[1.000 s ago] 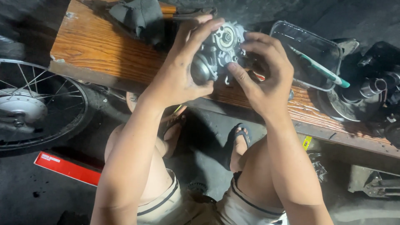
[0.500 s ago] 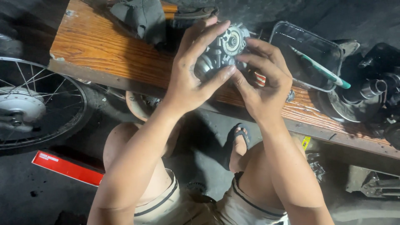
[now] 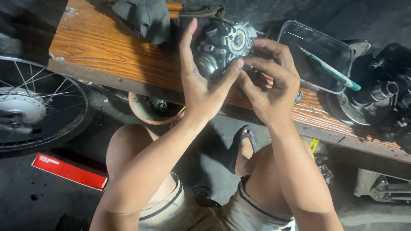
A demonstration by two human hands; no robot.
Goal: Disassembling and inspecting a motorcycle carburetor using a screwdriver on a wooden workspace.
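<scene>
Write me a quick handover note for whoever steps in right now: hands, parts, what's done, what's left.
Left hand: cradles the metal engine part from its left side, fingers spread.
Right hand: fingertips pinch at the part's lower right edge.
The part is held above the wooden bench. A clear tray with a green-handled tool sits to the right; a dark rag lies behind.
Done: part lifted off the bench.
Left: whatever the fingers are working on; it's too small to tell.

Bare arms, khaki shorts (image 3: pixel 257 214) with dark-trimmed pockets, a dark flip-flop sandal (image 3: pixel 244 143) on one foot
</scene>
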